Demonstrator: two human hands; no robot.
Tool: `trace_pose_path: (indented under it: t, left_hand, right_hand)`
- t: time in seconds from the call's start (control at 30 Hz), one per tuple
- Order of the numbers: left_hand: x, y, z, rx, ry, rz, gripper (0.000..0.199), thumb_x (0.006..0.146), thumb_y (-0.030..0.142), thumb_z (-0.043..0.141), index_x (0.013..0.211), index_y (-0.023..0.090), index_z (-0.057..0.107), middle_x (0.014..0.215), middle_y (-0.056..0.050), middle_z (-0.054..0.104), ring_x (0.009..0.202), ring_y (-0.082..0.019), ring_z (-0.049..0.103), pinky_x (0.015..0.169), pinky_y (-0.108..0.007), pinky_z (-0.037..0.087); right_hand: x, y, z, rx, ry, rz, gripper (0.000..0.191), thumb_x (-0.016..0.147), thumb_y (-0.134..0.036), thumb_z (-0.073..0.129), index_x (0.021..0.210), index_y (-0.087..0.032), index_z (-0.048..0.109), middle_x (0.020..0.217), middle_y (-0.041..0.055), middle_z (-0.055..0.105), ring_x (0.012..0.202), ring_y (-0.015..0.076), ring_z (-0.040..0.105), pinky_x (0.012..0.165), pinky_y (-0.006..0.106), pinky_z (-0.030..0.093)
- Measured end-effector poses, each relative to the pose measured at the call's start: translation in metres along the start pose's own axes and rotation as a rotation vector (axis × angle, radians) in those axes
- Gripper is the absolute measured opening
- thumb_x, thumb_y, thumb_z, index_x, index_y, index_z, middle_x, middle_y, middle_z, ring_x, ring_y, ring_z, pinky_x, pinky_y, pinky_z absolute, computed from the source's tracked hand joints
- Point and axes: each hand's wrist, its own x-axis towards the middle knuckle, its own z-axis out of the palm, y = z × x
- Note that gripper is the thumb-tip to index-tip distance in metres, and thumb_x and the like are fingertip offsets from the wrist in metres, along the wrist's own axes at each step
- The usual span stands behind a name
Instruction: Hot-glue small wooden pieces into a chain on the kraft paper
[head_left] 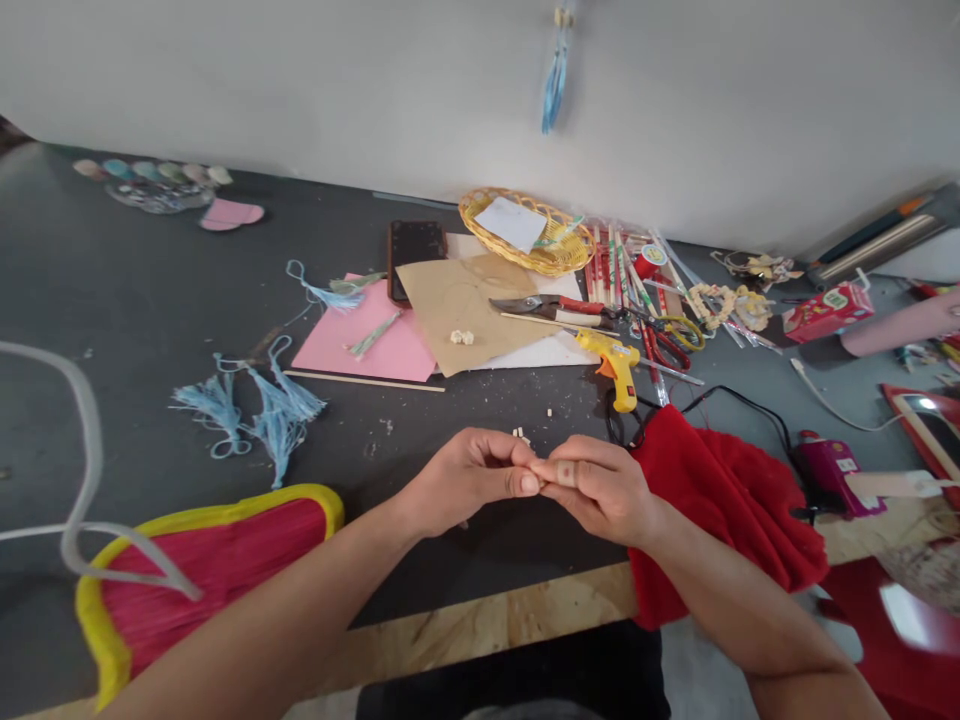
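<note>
Thumb and fingertips of my left hand (480, 475) are pinched together, meeting those of my right hand (600, 485) above the dark table near its front edge. Whatever lies between the fingertips is too small and covered to make out. Just beyond the hands are small pale pieces (521, 436) on the tabletop. A cluster of cream-coloured bits (462, 338) rests on the brown paper (427, 300). To the right, a yellow hot glue gun (616, 368) lies on its side. Beside my right forearm is a red cloth (720, 500).
Blue tassels (281, 410) and a pink sheet (330, 345) lie to the left. Pruning shears (555, 305), scissors (675, 340) and a wicker basket (574, 250) are behind. A yellow-rimmed pink item (225, 540) sits under my left forearm; a white cable (86, 420) arches over it.
</note>
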Motion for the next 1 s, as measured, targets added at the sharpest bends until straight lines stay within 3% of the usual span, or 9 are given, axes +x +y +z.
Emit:
trace_pose_path:
  t: [0.2, 0.53, 1.0]
  left_hand:
    - [-0.0006, 0.0012, 0.0020, -0.103, -0.014, -0.036, 0.022, 0.063, 0.027, 0.084, 0.076, 0.012, 0.074, 0.071, -0.001, 0.068, 0.067, -0.010, 0.057, 0.067, -0.021, 0.044]
    - [-0.0027, 0.0019, 0.0024, -0.024, -0.011, -0.039, 0.021, 0.070, 0.029, 0.079, 0.079, 0.011, 0.073, 0.070, -0.001, 0.066, 0.065, -0.009, 0.054, 0.063, -0.021, 0.042]
    - [-0.0012, 0.0029, 0.0031, -0.074, -0.049, -0.033, 0.019, 0.068, 0.027, 0.081, 0.074, 0.012, 0.072, 0.069, -0.001, 0.066, 0.064, -0.009, 0.054, 0.063, -0.021, 0.042]
  right_hand:
    - [0.0036, -0.0033, -0.0039, 0.043, 0.017, 0.037, 0.022, 0.087, -0.015, 0.063, 0.109, -0.015, 0.066, 0.083, 0.0077, 0.069, 0.071, 0.0139, 0.066, 0.061, 0.024, 0.057]
    - [0.0032, -0.0016, -0.0037, -0.010, 0.015, -0.002, 0.018, 0.087, -0.015, 0.063, 0.104, -0.013, 0.067, 0.080, 0.0080, 0.068, 0.070, 0.0143, 0.065, 0.060, 0.024, 0.057]
    - [0.0042, -0.0054, -0.0026, 0.140, 0.043, 0.106, 0.012, 0.084, -0.016, 0.066, 0.096, -0.017, 0.066, 0.079, 0.0058, 0.069, 0.069, 0.0134, 0.067, 0.062, 0.023, 0.058]
